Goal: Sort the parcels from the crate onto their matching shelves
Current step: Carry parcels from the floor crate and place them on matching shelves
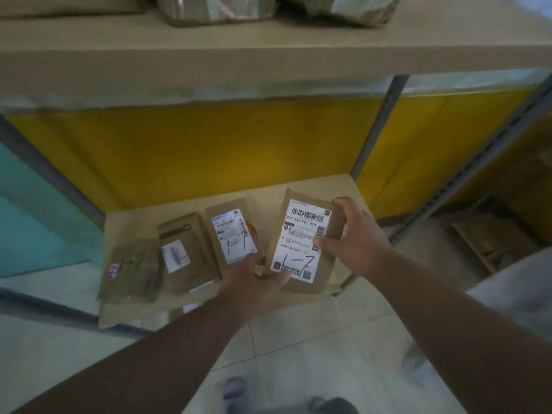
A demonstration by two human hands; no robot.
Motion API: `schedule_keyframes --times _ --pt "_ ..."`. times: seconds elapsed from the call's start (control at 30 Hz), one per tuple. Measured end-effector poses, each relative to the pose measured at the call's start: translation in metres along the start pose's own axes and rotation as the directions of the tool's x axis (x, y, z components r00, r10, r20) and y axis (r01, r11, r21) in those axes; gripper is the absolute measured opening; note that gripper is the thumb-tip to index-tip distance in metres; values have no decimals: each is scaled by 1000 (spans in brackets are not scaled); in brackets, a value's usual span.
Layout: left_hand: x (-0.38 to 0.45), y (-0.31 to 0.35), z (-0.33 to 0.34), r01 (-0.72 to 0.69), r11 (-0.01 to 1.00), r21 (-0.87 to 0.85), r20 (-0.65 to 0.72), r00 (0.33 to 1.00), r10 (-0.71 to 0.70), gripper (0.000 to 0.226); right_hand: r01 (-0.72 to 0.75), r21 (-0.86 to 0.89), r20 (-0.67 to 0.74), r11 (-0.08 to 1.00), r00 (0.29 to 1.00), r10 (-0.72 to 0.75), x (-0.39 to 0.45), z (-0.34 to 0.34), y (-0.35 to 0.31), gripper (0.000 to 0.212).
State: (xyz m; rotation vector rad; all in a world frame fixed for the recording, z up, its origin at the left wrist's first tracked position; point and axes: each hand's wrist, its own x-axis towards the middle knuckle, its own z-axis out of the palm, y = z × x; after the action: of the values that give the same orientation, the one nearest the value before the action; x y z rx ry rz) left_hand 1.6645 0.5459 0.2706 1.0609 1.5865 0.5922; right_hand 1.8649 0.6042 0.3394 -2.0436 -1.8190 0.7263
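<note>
On the low shelf [125, 218] in front of me, four brown parcels lie in a row, and both my hands meet at the one furthest right. My right hand [357, 239] grips this labelled parcel [301, 240] at its right edge, thumb pressed on the white label and fingers curled over the top right corner. My left hand [255, 277] holds the same parcel from below at its near left corner, with the thumb lying across the bottom of the label; its fingers are hidden beneath, so how far they curl I cannot tell. This parcel is tilted slightly, with its near end raised off the shelf board. Its label carries a barcode, printed text and a handwritten "1-7". Just to its left lies a second parcel [231, 234] with a smaller white label, also marked "1-7" by hand; its near end touches my left hand. Next to that lies a third parcel [185, 252] with a small white sticker and a dark looped shape showing on its upper face. At the left end rests a crumpled fourth parcel [131, 270], overlapping the third one's edge and hanging slightly past the shelf front. Behind the row stands a yellow back panel [209, 150]. Above, an upper shelf [268, 55] carries several wrapped bundles [215, 7], blurred at the frame's top. Below my arms the tiled floor [298, 339] is visible.
</note>
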Motion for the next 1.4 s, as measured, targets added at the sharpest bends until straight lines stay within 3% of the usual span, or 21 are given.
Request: schedule_keyframes --times 0.07,0.13,0.23,0.37,0.63,0.8,0.87,0.97,1.1,1.2,1.3,1.4 --pt "13 2 10 48 998 -28 -16 999 -48 70 65 -59 59 996 996 -62 28 -2 7 80" --pt "24 5 18 93 994 -66 -37 995 -95 60 118 -121 97 986 990 -107 51 2 12 80" --pt "45 6 41 143 981 -134 -198 966 -168 51 221 -99 188 970 962 -199 99 12 24 81" --pt "66 0 82 224 927 -300 -397 855 -335 56 313 -108 367 944 895 -255 152 33 39 83" --pt "103 -4 127 217 783 -584 -500 663 -557 25 455 -164 545 875 782 -304 216 74 43 89" --pt "118 -3 136 137 657 -741 -470 593 -654 30 518 -206 617 830 727 -300 229 90 41 84" --pt "118 -2 139 161 677 -718 -485 581 -653 36 599 -261 608 757 711 -353 223 84 39 70" --pt "103 2 142 264 796 -544 -565 586 -580 42 708 -307 549 636 678 -489 201 66 33 54" --pt "52 3 134 283 938 -200 -692 637 -340 38 797 -136 562 589 551 -616 145 42 18 58" --pt "-5 -9 117 264 960 -90 -716 653 -246 30 848 19 565 530 428 -705 87 36 -6 55" --pt "-74 -36 97 261 962 -74 -777 590 -220 27 883 173 565 436 273 -778 15 42 -40 52" --pt "-149 -74 77 286 953 -98 -846 480 -231 30 899 290 537 328 131 -833 -64 59 -77 51"
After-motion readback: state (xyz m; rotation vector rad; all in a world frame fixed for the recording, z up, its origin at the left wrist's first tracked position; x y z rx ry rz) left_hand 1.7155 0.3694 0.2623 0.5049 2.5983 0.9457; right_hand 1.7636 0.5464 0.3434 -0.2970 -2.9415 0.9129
